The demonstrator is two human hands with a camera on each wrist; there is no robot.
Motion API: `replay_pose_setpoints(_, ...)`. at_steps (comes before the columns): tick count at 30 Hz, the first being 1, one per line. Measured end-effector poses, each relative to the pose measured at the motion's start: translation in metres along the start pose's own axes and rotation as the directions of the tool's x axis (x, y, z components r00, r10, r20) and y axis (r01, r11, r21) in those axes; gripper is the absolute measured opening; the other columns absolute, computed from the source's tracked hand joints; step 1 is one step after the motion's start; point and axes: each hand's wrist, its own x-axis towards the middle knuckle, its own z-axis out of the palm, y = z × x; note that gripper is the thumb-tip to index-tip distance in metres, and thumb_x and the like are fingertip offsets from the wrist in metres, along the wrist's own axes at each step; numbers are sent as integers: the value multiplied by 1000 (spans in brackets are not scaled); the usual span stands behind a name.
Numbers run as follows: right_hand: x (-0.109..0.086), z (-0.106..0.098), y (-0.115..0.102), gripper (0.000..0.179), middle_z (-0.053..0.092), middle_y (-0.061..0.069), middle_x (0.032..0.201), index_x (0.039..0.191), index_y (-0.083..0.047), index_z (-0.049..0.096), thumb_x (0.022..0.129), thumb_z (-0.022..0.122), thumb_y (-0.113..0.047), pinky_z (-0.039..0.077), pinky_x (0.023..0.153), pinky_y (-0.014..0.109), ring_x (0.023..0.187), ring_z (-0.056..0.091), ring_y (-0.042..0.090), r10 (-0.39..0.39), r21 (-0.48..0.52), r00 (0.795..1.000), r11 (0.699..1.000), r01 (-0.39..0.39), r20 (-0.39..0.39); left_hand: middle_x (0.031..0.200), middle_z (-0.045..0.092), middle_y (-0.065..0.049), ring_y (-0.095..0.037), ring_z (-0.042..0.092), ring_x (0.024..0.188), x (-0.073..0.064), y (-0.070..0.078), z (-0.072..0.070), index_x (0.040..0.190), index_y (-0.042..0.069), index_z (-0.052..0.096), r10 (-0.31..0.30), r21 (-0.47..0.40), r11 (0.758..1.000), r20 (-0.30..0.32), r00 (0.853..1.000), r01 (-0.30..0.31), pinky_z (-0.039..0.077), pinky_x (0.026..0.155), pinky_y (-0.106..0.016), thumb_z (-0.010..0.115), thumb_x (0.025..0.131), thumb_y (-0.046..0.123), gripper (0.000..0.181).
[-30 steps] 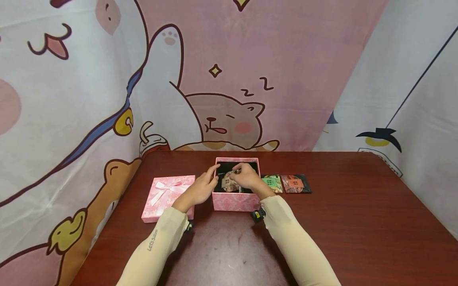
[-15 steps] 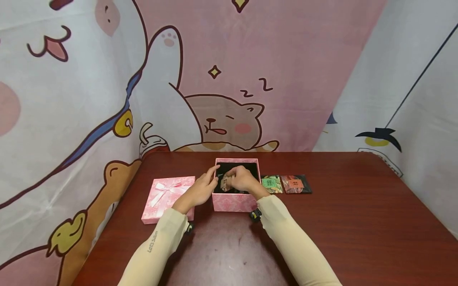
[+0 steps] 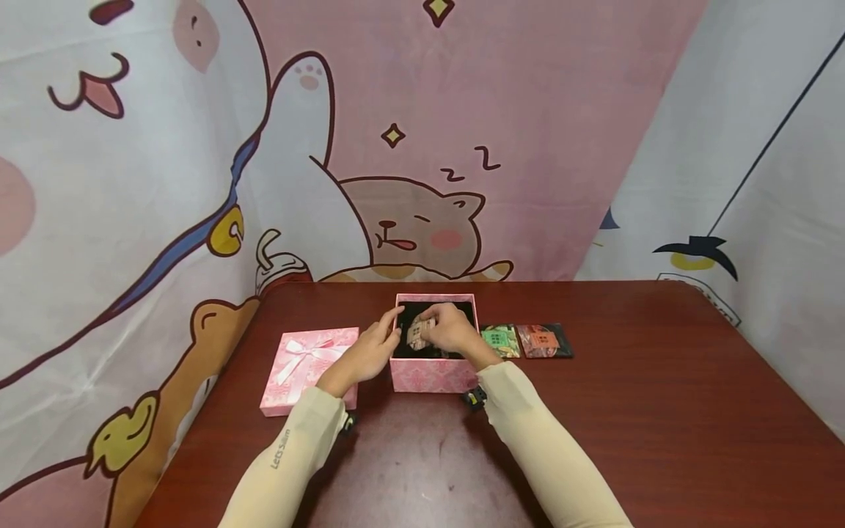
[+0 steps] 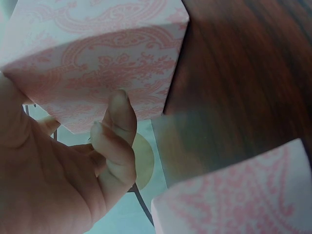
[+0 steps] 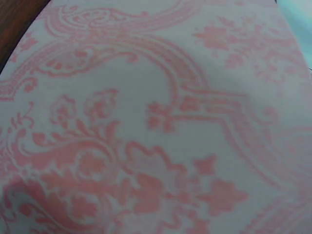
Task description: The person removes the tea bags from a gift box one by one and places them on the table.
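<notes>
A pink patterned gift box (image 3: 433, 375) with a dark interior stands uncovered on the table. My left hand (image 3: 371, 350) holds its left side, with some fingertips against the outer wall in the left wrist view. Inside the box my right hand (image 3: 451, 330) pinches a small flat packet (image 3: 416, 334) with a tan label, tilted and partly covered by the fingers. What lies under that packet is hard to make out. In the right wrist view, the box's patterned wall (image 5: 146, 126) fills nearly everything and no fingers show.
Left of the box lies its pink lid (image 3: 290, 381) with a ribbon bow, partly under the left forearm. Two flat packets, one with a green label (image 3: 502, 340) and one with an orange-red label (image 3: 544, 341), lie right of the box on the brown table (image 3: 660, 411).
The right hand has shifted slightly inside the box, and the tan-labelled packet has moved a little left and tilted. My left hand has kept its place at the box's left side.
</notes>
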Motion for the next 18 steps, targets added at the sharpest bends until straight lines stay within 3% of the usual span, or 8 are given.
replay_pose_setpoints(6, -5, -9, -2, 35, 63, 13, 69, 120, 2, 66, 87, 64, -5, 38, 45, 25, 46, 44, 10, -7, 77, 1000, 997, 9, -22, 142, 48, -25, -36, 45, 133, 0, 0, 0, 155, 17, 29, -3, -8, 1000, -10, 1000, 3, 35, 108, -55, 40, 106, 27, 51)
replay_pose_setpoints(10, -9, -14, -1, 33, 58, 8, 62, 122, -1, 66, 90, 63, -7, 38, 44, 25, 43, 43, 10, -24, 90, 999, 996, 27, -33, 142, 47, -25, -36, 44, 133, 0, 1, 0, 155, 16, 29, -11, -15, 1000, -7, 1000, 11, 34, 108, -56, 40, 106, 26, 51)
replay_pose_setpoints(18, -16, -25, -4, 33, 61, 6, 77, 119, 0, 68, 87, 63, -7, 43, 52, 25, 54, 51, 11, -37, 123, 996, 991, 47, -87, 145, 45, -25, -36, 41, 136, 1, 1, 1, 155, 19, 29, -19, -2, 1000, -6, 1000, 19, 33, 109, -56, 40, 107, 27, 51)
